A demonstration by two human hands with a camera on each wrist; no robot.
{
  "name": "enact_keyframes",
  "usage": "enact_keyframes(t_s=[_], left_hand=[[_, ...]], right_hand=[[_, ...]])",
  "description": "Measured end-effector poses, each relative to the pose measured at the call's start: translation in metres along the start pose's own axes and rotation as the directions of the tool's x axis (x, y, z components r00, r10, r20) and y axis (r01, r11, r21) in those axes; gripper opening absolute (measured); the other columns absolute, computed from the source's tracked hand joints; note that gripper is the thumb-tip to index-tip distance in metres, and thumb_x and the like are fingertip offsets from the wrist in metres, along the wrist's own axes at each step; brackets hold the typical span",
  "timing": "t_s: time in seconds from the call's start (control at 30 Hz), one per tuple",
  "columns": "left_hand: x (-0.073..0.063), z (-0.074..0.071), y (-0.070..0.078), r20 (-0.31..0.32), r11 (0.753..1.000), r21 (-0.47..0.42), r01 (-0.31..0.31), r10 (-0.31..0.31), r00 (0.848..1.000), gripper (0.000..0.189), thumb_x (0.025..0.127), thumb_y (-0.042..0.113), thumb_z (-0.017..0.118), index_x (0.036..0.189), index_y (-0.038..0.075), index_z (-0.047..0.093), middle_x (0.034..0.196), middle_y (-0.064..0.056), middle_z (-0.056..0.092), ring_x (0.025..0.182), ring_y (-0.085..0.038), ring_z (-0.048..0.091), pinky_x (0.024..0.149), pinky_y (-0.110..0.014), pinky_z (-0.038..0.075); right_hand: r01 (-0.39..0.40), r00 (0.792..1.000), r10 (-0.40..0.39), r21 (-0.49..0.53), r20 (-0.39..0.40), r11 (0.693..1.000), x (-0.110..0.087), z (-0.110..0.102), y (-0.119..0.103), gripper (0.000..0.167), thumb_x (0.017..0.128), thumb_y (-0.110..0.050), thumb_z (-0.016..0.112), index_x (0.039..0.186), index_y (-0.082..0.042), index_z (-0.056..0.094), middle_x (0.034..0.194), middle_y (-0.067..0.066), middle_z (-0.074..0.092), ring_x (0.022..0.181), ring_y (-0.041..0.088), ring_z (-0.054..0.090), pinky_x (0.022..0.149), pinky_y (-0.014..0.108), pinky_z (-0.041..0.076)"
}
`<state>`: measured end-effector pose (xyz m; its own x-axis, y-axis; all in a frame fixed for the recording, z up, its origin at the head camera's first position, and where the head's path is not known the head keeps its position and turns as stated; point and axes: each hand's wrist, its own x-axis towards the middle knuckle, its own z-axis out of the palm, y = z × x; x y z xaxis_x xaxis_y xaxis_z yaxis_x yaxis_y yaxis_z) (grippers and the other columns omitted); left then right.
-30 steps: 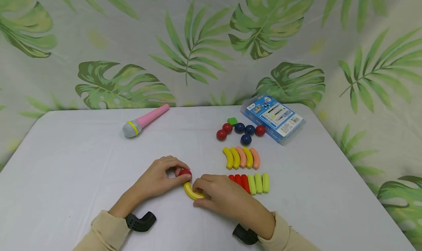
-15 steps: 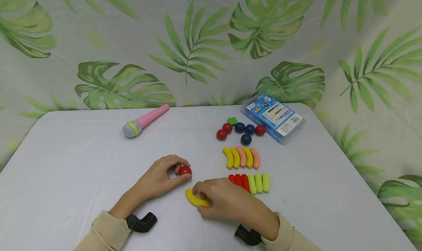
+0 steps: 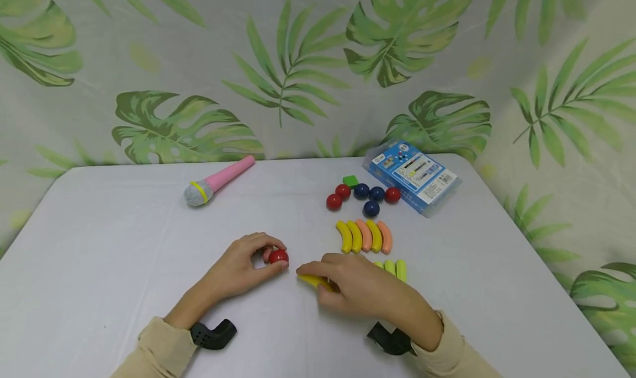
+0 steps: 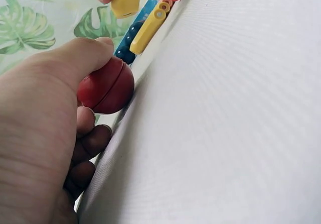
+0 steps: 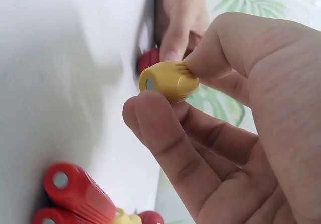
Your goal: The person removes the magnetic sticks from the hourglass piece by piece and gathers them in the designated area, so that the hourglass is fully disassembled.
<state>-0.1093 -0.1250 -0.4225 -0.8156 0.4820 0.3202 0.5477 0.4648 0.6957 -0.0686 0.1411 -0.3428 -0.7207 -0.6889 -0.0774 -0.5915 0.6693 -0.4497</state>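
My left hand [image 3: 243, 263] grips a red ball [image 3: 278, 257] on the white table, thumb on one side and fingers behind it. In the left wrist view a seam runs round the red ball [image 4: 108, 87]. Just to its right, my right hand [image 3: 360, 287] pinches a curved yellow magnetic rod [image 3: 314, 281] between thumb and fingers, apart from the ball. A silvery disc shows in the end of the yellow rod [image 5: 173, 81] in the right wrist view. Red rods [image 5: 77, 191] lie below that hand, hidden by it in the head view.
Straight lime rods [image 3: 400, 270] lie beside my right hand. Behind them is a row of curved yellow and orange rods [image 3: 364, 237]. Farther back are red and dark blue balls [image 3: 371, 208], a green piece [image 3: 350, 181], a blue package [image 3: 414, 176] and a pink toy microphone [image 3: 218, 182].
The yellow rod, earlier with its end at the red ball, came away from it. My right hand has carried the rod to the right and turned it. My left hand stays around the ball.
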Motion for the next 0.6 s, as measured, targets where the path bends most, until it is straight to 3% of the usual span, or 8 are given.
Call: enact_keyframes(t_s=[0.23,0.6], left_hand=[[-0.0002,-0.0001,0.0005,0.003,1.000,0.005,0.009,-0.009,1.000,0.023,0.088,0.029,0.084,0.108,0.026,0.071,0.085,0.013,0.054,0.085,-0.007,0.054,0.079,-0.027,0.046],[0.0002,-0.0007,0.0022,0.016,1.000,0.002,0.030,-0.030,0.999,0.024,0.088,0.030,0.084,0.108,0.030,0.071,0.084,0.013,0.053,0.083,-0.007,0.053,0.077,-0.027,0.045]], right_hand=[[0.068,0.997,-0.067,-0.018,0.030,0.998,-0.0018,0.0007,0.0052,0.035,0.101,-0.012,0.060,0.133,-0.023,0.070,0.097,-0.005,0.067,0.075,0.004,0.051,0.066,0.016,0.045],[0.094,0.995,-0.094,0.010,0.015,0.996,-0.0027,-0.0032,0.0082,0.028,0.098,-0.011,0.065,0.123,-0.019,0.075,0.090,-0.008,0.069,0.068,0.001,0.049,0.061,0.016,0.043]])
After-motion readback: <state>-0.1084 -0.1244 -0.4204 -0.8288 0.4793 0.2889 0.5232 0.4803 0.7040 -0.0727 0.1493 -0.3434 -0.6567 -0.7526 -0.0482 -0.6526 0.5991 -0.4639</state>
